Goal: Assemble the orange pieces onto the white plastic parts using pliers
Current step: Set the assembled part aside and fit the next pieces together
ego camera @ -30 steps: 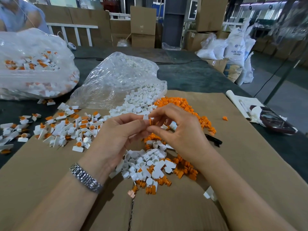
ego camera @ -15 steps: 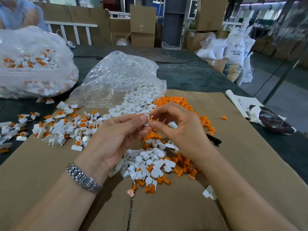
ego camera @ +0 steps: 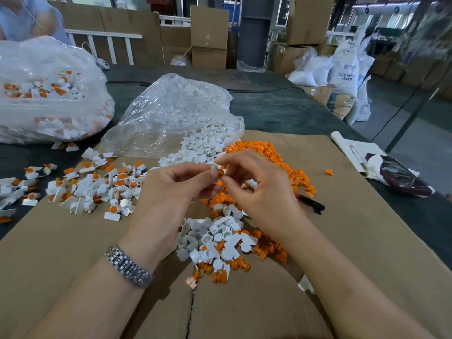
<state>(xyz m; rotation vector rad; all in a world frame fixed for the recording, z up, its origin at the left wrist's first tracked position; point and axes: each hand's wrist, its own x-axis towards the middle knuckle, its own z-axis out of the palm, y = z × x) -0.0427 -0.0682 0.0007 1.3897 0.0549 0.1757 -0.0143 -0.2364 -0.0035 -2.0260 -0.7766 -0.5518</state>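
My left hand (ego camera: 171,192) pinches a small white plastic part (ego camera: 213,169) between thumb and forefinger. My right hand (ego camera: 259,189) meets it fingertip to fingertip and holds an orange piece (ego camera: 221,172) against that part. Both hands hover above a mixed heap of white parts (ego camera: 220,238) and orange pieces (ego camera: 266,248) on the cardboard (ego camera: 354,241). A larger orange pile (ego camera: 276,155) lies behind my right hand. Black pliers (ego camera: 311,204) rest on the cardboard to the right of my right hand, partly hidden by it. Assembled white-and-orange parts (ego camera: 97,187) are spread at the left.
A clear bag of white parts (ego camera: 171,118) lies open behind my hands. A second bag of assembled parts (ego camera: 49,94) sits far left. One stray orange piece (ego camera: 329,172) and a rolled paper with a dark object (ego camera: 396,174) lie at the right. A person sits at the far left.
My hands have stayed together over the heap, fingertips shifting slightly as the orange piece is held at the white part. The view moved a little.
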